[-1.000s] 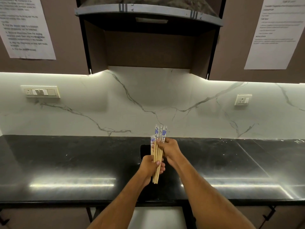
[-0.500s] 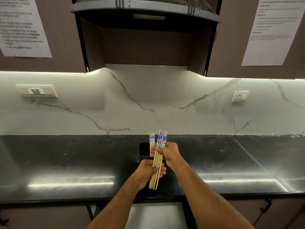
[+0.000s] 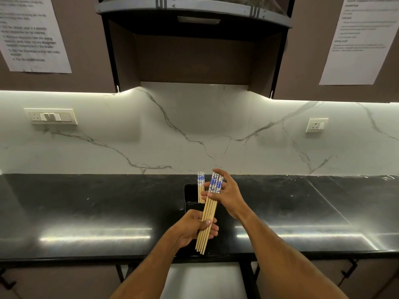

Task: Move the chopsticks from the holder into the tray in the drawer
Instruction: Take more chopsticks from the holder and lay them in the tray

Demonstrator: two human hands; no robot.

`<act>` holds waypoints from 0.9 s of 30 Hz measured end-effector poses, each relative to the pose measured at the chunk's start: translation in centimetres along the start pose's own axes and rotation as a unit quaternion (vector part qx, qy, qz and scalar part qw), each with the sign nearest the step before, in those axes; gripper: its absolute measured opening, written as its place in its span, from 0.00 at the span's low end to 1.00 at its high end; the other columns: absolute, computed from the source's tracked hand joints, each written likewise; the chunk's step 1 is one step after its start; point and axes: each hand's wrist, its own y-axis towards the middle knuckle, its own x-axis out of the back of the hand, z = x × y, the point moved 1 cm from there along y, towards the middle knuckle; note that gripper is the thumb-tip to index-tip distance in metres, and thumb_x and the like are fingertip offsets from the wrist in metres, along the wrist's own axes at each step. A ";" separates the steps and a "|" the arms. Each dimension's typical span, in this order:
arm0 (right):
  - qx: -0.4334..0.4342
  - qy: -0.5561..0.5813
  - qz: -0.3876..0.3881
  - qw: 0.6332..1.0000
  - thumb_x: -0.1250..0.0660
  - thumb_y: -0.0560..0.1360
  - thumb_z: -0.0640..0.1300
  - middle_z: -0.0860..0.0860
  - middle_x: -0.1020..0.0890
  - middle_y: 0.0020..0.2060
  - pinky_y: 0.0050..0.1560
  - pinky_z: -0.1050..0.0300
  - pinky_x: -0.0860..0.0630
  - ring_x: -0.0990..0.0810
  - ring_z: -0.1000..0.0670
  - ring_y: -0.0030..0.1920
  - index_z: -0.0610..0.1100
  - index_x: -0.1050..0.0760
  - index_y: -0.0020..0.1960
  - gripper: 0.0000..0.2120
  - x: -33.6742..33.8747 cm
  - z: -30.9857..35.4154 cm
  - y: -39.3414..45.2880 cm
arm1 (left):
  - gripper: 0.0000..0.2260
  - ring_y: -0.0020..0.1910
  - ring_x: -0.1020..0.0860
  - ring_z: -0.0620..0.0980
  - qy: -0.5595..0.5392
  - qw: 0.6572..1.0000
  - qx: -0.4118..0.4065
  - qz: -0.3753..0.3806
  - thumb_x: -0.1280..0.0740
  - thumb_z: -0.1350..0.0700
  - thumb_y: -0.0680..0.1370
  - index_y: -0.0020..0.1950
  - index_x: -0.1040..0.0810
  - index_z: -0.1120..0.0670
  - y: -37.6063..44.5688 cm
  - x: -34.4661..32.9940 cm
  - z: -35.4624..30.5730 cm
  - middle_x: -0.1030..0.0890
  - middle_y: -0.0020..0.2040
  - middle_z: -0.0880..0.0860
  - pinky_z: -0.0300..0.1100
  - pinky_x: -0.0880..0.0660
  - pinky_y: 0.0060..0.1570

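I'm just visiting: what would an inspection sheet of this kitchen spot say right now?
Surface: black countertop, glossy.
Job's things: bundle of chopsticks held up; a few chopsticks left standing in the black holder; drawer and tray not in view.
Clutter: nothing seen.
Hands: left hand grips the bundle low; right hand touches its tops, fingers spread.
Cables: nothing seen.
Surroundings: marble backsplash, switch panel, socket, posted sheets.

Both forearms reach forward, left hand [image 3: 192, 226] curled in a grip, right hand [image 3: 226, 194] with fingers loosely spread.
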 end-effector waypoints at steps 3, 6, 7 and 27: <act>0.006 -0.002 -0.002 1.000 0.26 0.70 0.25 0.37 0.16 0.56 0.51 0.45 0.15 0.13 0.36 0.50 0.47 0.34 0.74 0.38 0.7 0.4 -0.1 | 0.09 0.54 0.15 0.58 0.001 1.000 0.001 0.018 0.33 0.61 0.81 0.59 0.18 0.62 0.0 0.1 -0.1 0.14 0.52 0.62 0.47 0.18 0.52; 0.013 -0.009 -0.002 1.000 0.26 0.70 0.26 0.37 0.15 0.55 0.51 0.45 0.15 0.13 0.36 0.50 0.45 0.33 0.74 0.37 0.9 0.5 -0.2 | 0.09 0.54 0.15 0.58 0.000 1.000 0.002 0.027 0.33 0.61 0.81 0.60 0.18 0.62 0.2 -0.1 -0.2 0.14 0.52 0.62 0.48 0.18 0.52; 0.015 -0.011 -0.007 1.000 0.26 0.70 0.25 0.38 0.15 0.54 0.52 0.44 0.15 0.13 0.37 0.50 0.44 0.32 0.74 0.36 1.0 0.5 -0.2 | 0.09 0.54 0.15 0.58 0.001 1.000 0.001 0.029 0.34 0.61 0.82 0.60 0.18 0.62 0.2 -0.1 -0.2 0.14 0.53 0.62 0.47 0.18 0.52; 0.000 -0.007 -0.024 1.000 0.24 0.69 0.26 0.37 0.14 0.50 0.56 0.34 0.18 0.13 0.36 0.51 0.43 0.28 0.69 0.32 2.9 -0.3 -0.6 | 0.09 0.54 0.15 0.58 0.019 0.999 -0.011 0.024 0.34 0.61 0.82 0.60 0.19 0.62 0.8 -1.5 0.4 0.14 0.52 0.62 0.47 0.18 0.52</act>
